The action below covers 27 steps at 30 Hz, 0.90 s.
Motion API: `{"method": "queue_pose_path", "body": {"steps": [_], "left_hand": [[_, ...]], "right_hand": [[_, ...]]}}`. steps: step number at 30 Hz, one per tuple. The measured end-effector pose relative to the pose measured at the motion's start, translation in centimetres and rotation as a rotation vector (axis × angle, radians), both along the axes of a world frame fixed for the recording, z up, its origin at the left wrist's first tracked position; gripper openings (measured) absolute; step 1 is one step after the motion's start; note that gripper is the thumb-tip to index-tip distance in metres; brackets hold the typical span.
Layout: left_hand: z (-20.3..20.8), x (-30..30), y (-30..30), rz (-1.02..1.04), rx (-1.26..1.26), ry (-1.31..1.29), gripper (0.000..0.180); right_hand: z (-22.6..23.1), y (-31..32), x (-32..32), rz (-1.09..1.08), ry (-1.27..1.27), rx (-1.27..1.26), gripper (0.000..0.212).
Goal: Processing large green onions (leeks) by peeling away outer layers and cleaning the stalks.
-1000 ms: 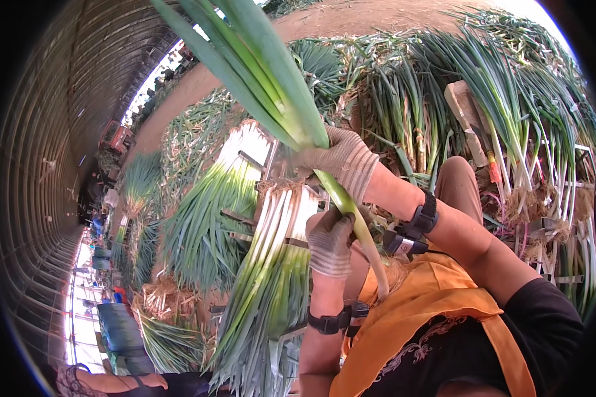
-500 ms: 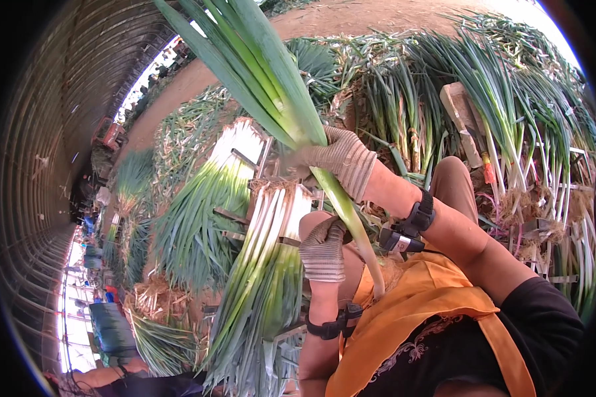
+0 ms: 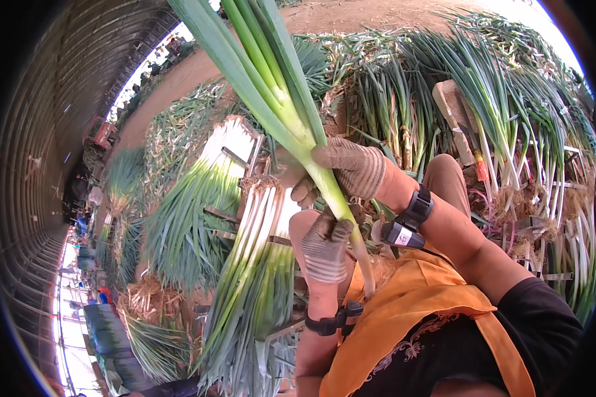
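A large green onion [image 3: 324, 185] slants across my body, its broad leaves fanning up past the top edge and its root end near my orange apron [image 3: 430, 291]. My right hand [image 3: 351, 167], in a striped work glove, is wrapped round the stalk just below where the leaves split. Some of its fingers show, blurred, on the far side. Lower down, my left hand [image 3: 326, 246], gloved alike, is closed against the pale stalk; its fingertips are partly hidden. Beside my left hand, a bundle of green onions [image 3: 258, 231] lies roots up on a rack.
Another bundle [image 3: 205, 185] rests on a rack farther left. Many unsorted onions [image 3: 503, 112] with roots are heaped at the right, near a wooden board [image 3: 451, 112]. Leaf scraps [image 3: 185, 126] litter the ground. An arched shed roof [image 3: 40, 165] curves along the left.
My left hand has come up from beside the stalk and closed against it. The onion and its leaves have shifted a little to the right, and my right hand has dropped slightly.
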<state>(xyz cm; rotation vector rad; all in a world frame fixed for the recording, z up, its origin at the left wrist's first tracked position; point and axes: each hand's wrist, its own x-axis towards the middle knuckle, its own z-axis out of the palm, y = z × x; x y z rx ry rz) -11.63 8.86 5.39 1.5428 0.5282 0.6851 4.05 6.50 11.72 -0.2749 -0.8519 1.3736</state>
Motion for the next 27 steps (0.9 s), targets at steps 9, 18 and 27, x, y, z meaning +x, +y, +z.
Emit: {"method": "queue_pose_path", "body": {"steps": [9,18,27], "left_hand": [[-1.6,0.0,1.1,0.063,0.065,0.005,0.020],[2.2,1.1,0.8,-0.039,-0.080,-0.166,0.021],[3.7,1.5,0.7,-0.047,-0.455,-0.166,0.017]], "right_hand": [[-0.9,-0.1,0.8,0.144,0.061,0.096,0.069],[-0.1,-0.8,1.2,0.118,0.022,0.078,0.069],[0.1,-1.0,0.9,0.246,0.069,0.176,0.070]]}}
